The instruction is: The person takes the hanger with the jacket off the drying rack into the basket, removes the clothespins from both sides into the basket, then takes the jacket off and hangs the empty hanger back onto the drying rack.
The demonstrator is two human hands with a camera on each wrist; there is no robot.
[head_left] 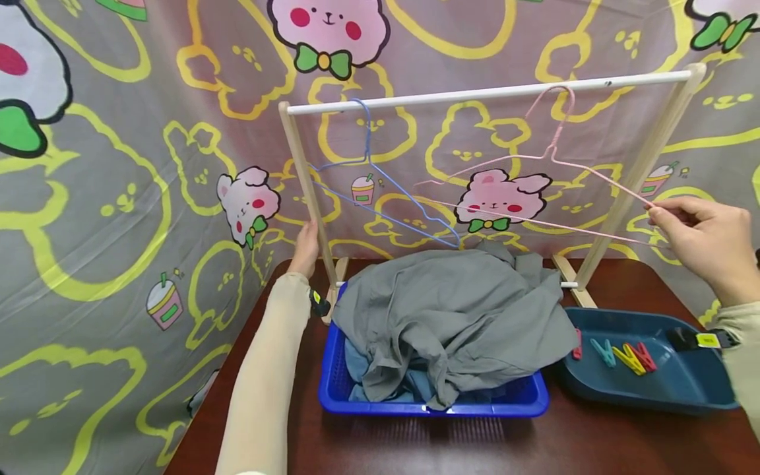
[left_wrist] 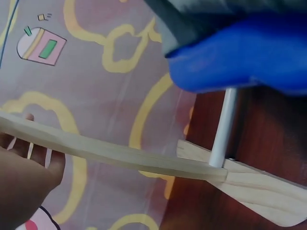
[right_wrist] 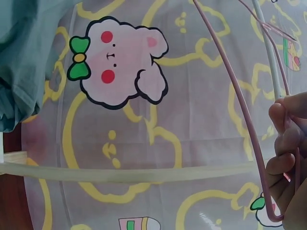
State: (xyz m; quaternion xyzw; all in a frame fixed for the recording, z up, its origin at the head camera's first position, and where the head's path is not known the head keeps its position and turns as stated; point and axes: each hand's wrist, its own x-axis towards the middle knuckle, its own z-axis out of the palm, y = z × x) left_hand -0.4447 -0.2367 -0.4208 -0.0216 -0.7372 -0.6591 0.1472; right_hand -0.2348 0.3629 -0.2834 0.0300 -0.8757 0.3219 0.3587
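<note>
My right hand [head_left: 706, 241] pinches the right shoulder of a pink wire hanger [head_left: 584, 166], its thumb and fingers closed on the wire. The hanger's hook reaches the white top rail [head_left: 487, 94] of a small wooden clothes rack. In the left wrist view, my left hand [left_wrist: 29, 177] grips the rack's left wooden post [left_wrist: 110, 153], its fingers passing behind the wood. A blue hanger [head_left: 368, 142] hangs from the rail near that post, with no garment on it. Grey cloth [head_left: 457, 303] lies heaped in a blue basket [head_left: 487, 410] before the rack.
To the basket's right, a dark teal tray [head_left: 683, 376] holds several clothespins [head_left: 629, 358]. The rack's right post [head_left: 641, 178] stands behind it. All of this is on a brown table [head_left: 356, 448]. A bunny-print curtain [head_left: 148, 218] closes off the back and left.
</note>
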